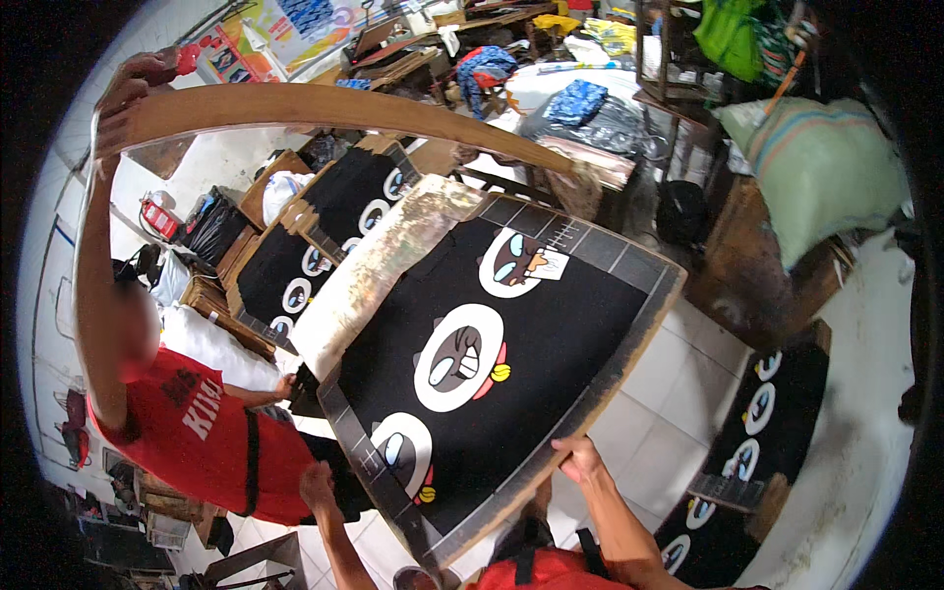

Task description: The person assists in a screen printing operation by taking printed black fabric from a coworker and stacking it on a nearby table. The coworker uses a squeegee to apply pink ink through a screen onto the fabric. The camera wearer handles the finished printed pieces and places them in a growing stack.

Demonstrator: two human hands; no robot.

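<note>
My right hand [580, 457] grips the near right edge of a board [669, 285] with thumb on top. On it lies black fabric [551, 364] printed with three round cartoon faces, ringed in white. My left hand [318, 487], fingers loosely bent and seemingly empty, is off the board's lower left side, beside a co-worker in red [187, 413]. The co-worker's raised hand [128, 88] is at a long, wood-edged frame [295, 103] held above the boards; the other hand [285, 386] is near the board's left corner.
More boards with printed black fabric [344, 197] stand behind mine; others [757, 413] lie along the right wall. A green sack [816, 167] rests on wooden furniture at back right. A fire extinguisher [157, 216] and bags are at left. Cluttered tables [433, 69] fill the back.
</note>
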